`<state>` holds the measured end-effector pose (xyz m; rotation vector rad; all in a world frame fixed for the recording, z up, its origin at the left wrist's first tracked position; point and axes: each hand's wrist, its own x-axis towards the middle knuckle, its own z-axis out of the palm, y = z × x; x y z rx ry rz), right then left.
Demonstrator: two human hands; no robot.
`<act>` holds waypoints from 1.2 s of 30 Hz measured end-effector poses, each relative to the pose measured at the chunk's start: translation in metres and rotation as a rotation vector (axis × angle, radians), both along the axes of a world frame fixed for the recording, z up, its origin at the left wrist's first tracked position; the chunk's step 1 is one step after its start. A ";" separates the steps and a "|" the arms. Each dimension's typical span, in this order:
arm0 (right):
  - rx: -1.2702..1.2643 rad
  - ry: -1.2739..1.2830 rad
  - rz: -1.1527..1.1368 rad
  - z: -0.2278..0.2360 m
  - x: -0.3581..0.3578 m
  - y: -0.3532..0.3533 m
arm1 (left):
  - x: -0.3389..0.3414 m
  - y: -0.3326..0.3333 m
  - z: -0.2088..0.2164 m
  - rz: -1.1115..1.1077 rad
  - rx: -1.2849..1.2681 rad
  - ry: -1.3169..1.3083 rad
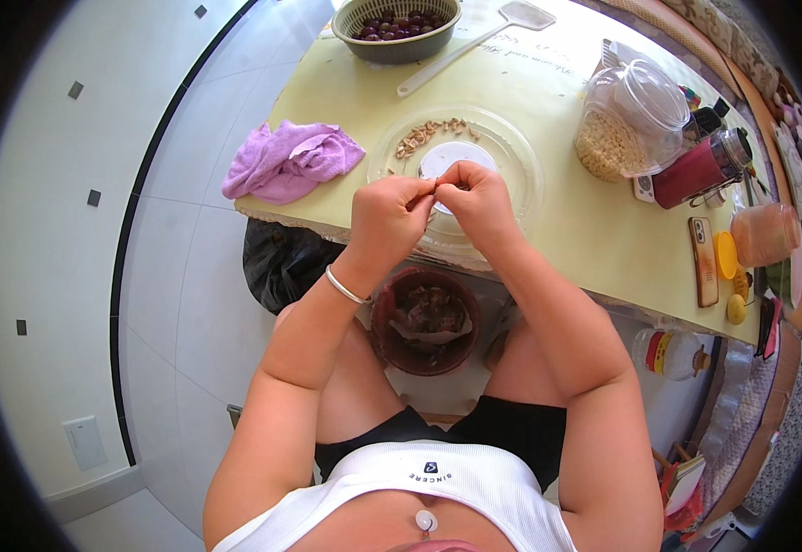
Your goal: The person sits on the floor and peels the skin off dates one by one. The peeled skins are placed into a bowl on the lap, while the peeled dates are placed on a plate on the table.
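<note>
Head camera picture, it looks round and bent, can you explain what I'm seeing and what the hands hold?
A wide lens worn on a person's head looks down, so straight edges curve. The left hand and right hand meet, pinching something too small to identify, above a clear round plate with a little pile of nuts. On the yellow-green table also lie a purple cloth, a basket of dark fruit, a white spatula and a clear jar. A brown bowl sits between the knees.
</note>
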<state>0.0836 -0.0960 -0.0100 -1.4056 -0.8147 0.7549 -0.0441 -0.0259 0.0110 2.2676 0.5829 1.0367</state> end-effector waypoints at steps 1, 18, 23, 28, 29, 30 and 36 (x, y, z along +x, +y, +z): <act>0.002 0.033 0.012 -0.001 0.001 0.001 | -0.001 0.001 0.000 -0.001 0.005 0.007; -0.031 0.552 0.142 0.010 0.004 -0.001 | -0.007 0.022 -0.002 -0.180 -0.955 -0.160; -0.105 0.666 0.179 0.007 0.008 0.001 | -0.006 0.009 0.009 -0.088 -0.537 -0.095; -0.220 0.841 0.152 0.023 0.000 0.001 | -0.006 0.013 0.004 -0.157 -0.336 -0.082; -0.196 0.856 0.195 0.021 0.001 0.001 | -0.005 0.013 0.002 -0.156 -0.386 -0.085; -0.172 0.872 0.237 0.017 0.003 0.002 | -0.005 0.015 0.001 -0.134 -0.365 -0.108; -0.102 0.825 0.222 0.008 0.013 0.001 | -0.009 0.039 -0.004 0.081 -0.155 -0.081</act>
